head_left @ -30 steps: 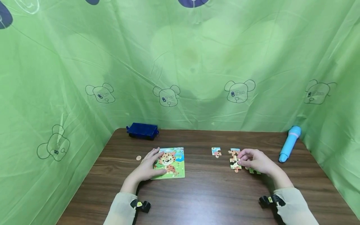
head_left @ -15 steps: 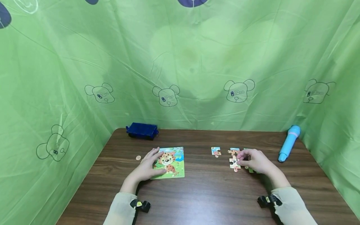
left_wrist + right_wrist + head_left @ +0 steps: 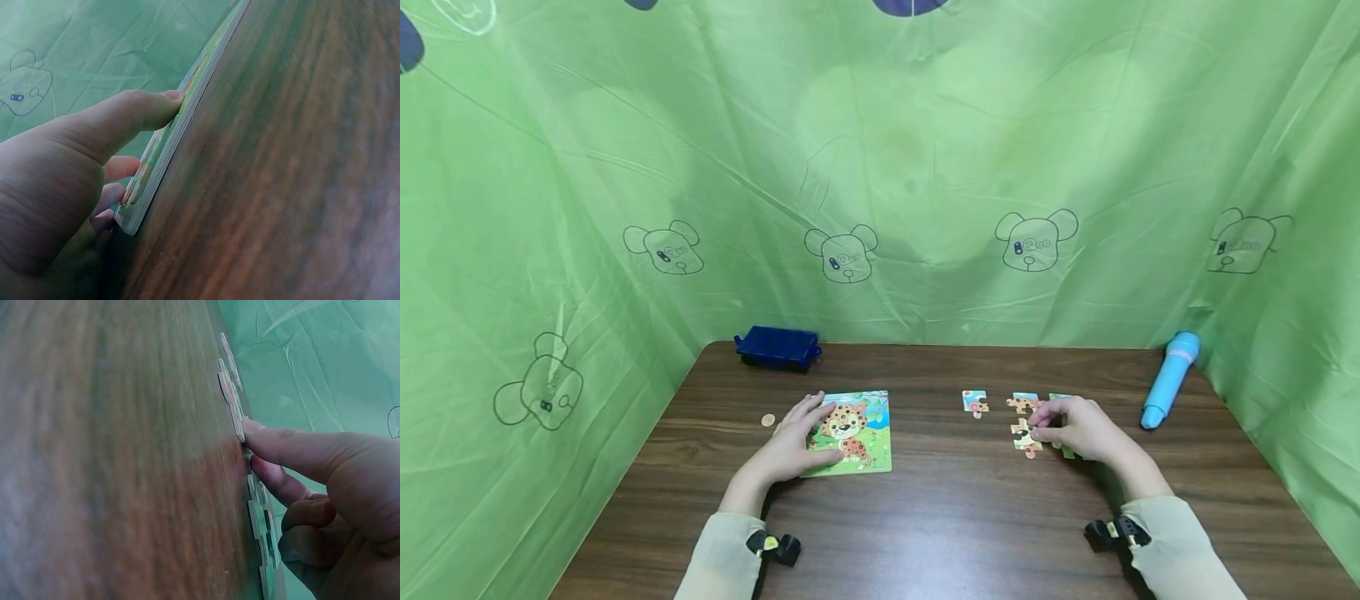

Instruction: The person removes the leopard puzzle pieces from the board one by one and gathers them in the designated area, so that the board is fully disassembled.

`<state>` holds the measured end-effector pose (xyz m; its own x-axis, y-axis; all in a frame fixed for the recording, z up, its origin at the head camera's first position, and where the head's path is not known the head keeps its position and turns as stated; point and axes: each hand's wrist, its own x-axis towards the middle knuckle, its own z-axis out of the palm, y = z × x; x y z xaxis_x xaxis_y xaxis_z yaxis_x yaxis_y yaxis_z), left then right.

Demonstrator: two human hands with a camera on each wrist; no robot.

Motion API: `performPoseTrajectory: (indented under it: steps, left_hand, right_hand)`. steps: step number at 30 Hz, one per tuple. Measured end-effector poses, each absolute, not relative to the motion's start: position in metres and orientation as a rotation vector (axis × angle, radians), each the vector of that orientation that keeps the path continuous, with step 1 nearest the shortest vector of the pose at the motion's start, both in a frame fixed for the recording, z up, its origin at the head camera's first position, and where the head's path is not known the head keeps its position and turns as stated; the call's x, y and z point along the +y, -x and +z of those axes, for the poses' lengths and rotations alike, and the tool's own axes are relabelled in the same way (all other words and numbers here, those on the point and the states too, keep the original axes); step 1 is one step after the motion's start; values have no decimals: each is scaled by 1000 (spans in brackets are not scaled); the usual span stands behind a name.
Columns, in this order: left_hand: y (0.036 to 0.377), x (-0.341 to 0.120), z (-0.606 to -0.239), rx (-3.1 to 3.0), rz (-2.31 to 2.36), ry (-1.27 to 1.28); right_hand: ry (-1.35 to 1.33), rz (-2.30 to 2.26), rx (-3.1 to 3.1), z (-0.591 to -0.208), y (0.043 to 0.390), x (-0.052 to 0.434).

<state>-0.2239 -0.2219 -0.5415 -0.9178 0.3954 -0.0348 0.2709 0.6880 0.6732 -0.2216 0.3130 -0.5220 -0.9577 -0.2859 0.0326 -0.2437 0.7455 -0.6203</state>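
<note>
Left hand (image 3: 792, 446) lies on the puzzle board (image 3: 857, 433), fingers stretched across its left part, thumb pressed to the near edge; the left wrist view shows the thumb (image 3: 134, 112) against the board's rim (image 3: 181, 125). The board lies flat on the worktop (image 3: 940, 508), its leopard picture upright toward the person, its long axis running away from them. It acts as the tray here, and whether every piece is seated in it cannot be made out.

Right of the board, well apart, the right hand (image 3: 1075, 429) pinches a loose puzzle piece (image 3: 1024, 437) between thumb and forefinger, the piece flat on the wood; the right wrist view shows fingertips (image 3: 256, 434) touching its edge (image 3: 237, 425). More loose pieces (image 3: 1024, 404) lie just beyond it, partly hidden by the hand, and a single piece (image 3: 975, 402) sits nearer the board.

Behind the board, at the far edge, a dark blue box (image 3: 777, 346); its contents are hidden. Left of the board, a small coin-like disc (image 3: 767, 421). Far right of the board, a light blue cylinder (image 3: 1168, 379) points away, leaning toward the green curtain (image 3: 880, 167).
</note>
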Motion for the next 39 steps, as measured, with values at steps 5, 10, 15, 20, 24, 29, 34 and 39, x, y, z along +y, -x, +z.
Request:
performPoseTrajectory:
  steps: [5, 10, 15, 20, 24, 29, 34, 39]
  left_hand:
    - [223, -223, -540, 2725, 1044, -539]
    - [222, -223, -539, 2732, 1037, -539]
    - [222, -224, -540, 2727, 1039, -535]
    - [222, -225, -540, 2732, 1031, -540]
    - [223, -224, -540, 2736, 1024, -544]
    - [224, -223, -540, 2741, 1036, -517]
    - [224, -221, -541, 2728, 1064, -459]
    - [223, -220, -543, 2720, 1068, -428]
  right_hand:
    - [440, -1000, 2873, -521, 223, 311]
    - [435, -991, 2873, -521, 224, 309]
    - [428, -1006, 2866, -521, 223, 309]
    - [426, -1015, 2851, -518, 222, 307]
    - [446, -1034, 2854, -511, 221, 301]
    - [571, -1086, 2856, -500, 217, 283]
    - [690, -1135, 2791, -494, 210, 259]
    - [766, -1181, 2742, -495, 206, 229]
